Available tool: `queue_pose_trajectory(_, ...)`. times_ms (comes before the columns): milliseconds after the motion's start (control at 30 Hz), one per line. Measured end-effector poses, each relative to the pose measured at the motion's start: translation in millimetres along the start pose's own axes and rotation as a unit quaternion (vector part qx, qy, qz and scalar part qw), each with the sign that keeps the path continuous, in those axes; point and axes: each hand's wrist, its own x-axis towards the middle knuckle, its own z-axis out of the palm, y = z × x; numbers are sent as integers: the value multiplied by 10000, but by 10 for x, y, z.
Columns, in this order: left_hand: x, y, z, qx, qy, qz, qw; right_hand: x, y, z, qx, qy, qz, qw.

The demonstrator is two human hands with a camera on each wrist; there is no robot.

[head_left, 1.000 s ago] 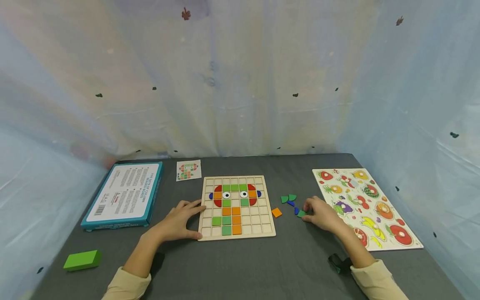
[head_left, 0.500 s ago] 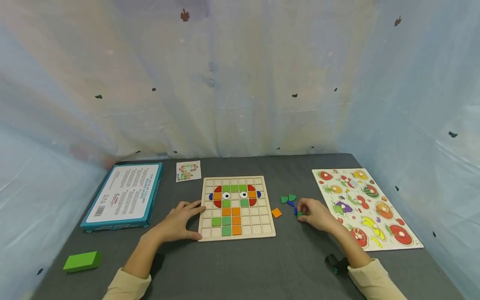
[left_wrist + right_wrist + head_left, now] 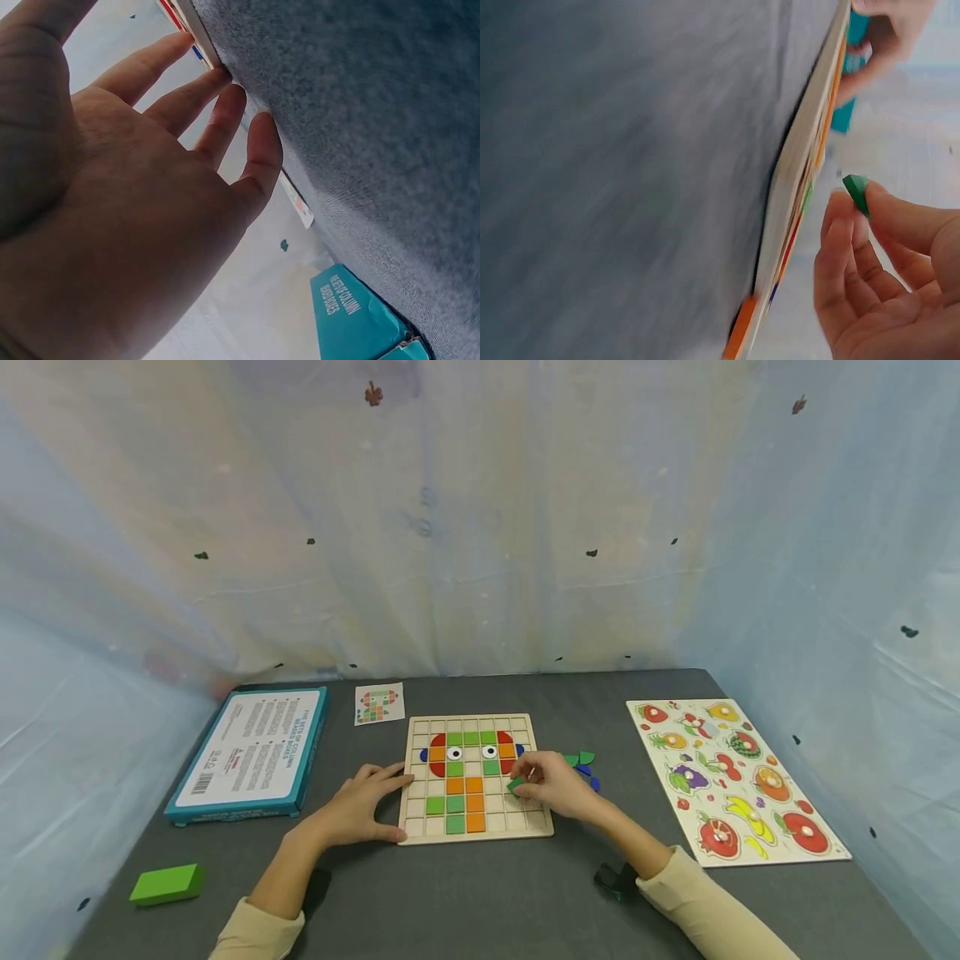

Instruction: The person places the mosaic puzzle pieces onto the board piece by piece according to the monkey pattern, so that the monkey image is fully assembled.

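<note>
A wooden grid board (image 3: 420, 727) lies mid-table, bearing red, green, orange and blue tiles and two eye tiles. My left hand (image 3: 348, 807) rests at its left edge, fingers spread, the thumb by the near corner. Over the right part of the board, my right hand (image 3: 558, 787) pinches a small green tile (image 3: 857, 193) between thumb and fingertip; the tile is clear of the board in the right wrist view. Just right of the board lie loose green tiles (image 3: 587, 757) and blue tiles (image 3: 595, 784), partly hidden by that hand. An orange tile (image 3: 741, 328) shows beside the board's edge.
A small pattern card (image 3: 378, 704) lies behind the board. To the left are a teal-edged box (image 3: 255, 743) and a green block (image 3: 167, 884). A fruit puzzle board (image 3: 738, 781) lies at the right. A pale curtain (image 3: 480, 527) hangs behind the table.
My right hand has picked up the green tile from the loose pieces and carried it left over the board. My left hand stays at the board's left edge.
</note>
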Motion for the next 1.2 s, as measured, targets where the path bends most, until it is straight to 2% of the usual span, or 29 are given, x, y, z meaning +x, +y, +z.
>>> queue_pose_trajectory(200, -2, 5, -5, -12, 6, 29, 10000, 168, -47, 169, -195, -329, -222, 9990)
queue_pose_trajectory(633, 0, 5, -12, -11, -14, 15, 10000, 255, -133, 307, -1080, -336, -412, 9927)
queue_pose_trajectory(833, -6, 10, -13, -16, 10, 18, 10000, 198, -124, 225, -1178, -154, -454, 9919)
queue_pose_trajectory(967, -5, 10, -8, -22, 1, 21, 10000, 129, -49, 23, -1491, 358, -115, 9881)
queue_pose_trajectory(1100, 0, 2, -7, -25, 4, 10, 10000, 35, 129, -280, -2073, 1029, 541, 9713)
queue_pose_trajectory(1200, 4, -5, -6, -19, -5, -4, 10000, -34, 304, -517, -2222, 1107, 1108, 9623)
